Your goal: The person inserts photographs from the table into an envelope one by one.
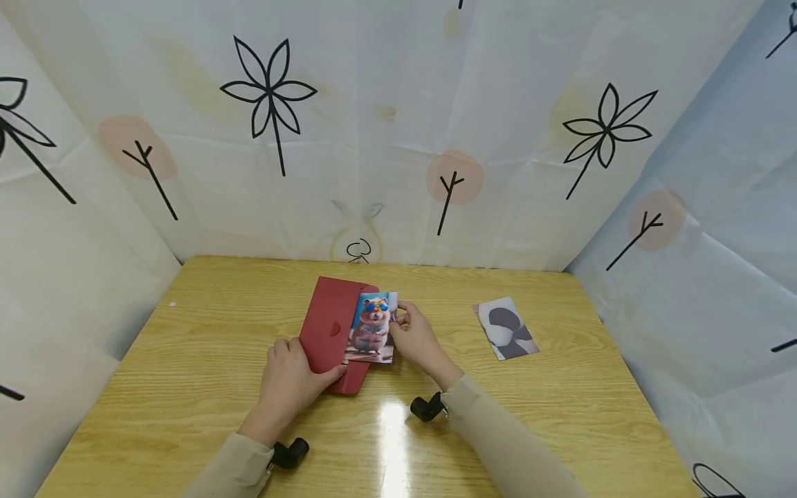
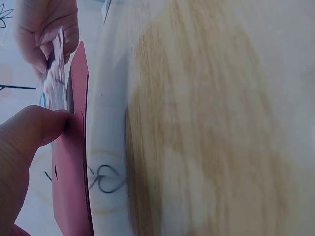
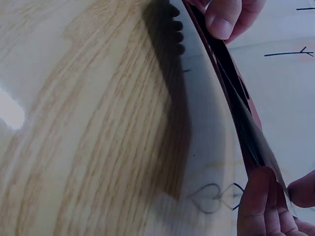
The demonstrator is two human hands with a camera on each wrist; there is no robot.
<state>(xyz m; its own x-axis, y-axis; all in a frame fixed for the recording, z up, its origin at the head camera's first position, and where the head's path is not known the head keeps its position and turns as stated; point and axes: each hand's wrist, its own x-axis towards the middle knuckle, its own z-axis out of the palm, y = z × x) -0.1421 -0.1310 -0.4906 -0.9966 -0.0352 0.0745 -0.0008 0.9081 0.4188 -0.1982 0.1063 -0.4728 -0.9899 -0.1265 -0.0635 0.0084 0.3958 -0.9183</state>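
Status per my head view: photo [image 1: 373, 325] of a furry animal in sunglasses sits at the opening of the red envelope [image 1: 328, 318], one end tucked in, remainder projecting. R hand [image 1: 420, 339]: thumb & fingers closed in a pinch on the photo's outer edge. L hand [image 1: 292, 377]: curled round the envelope, thumb on front nr. opening. Both items held over the wood-grain desk [image 1: 187, 380]. 2nd photo [image 1: 507, 332]: on desk, apart, beyond R hand. Printed cloth [image 1: 373, 69]: behind desk.

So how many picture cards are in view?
2 clearly: an animal card in the right hand, at the red envelope; a grey card on the table to the right. More may hide underneath or inside.
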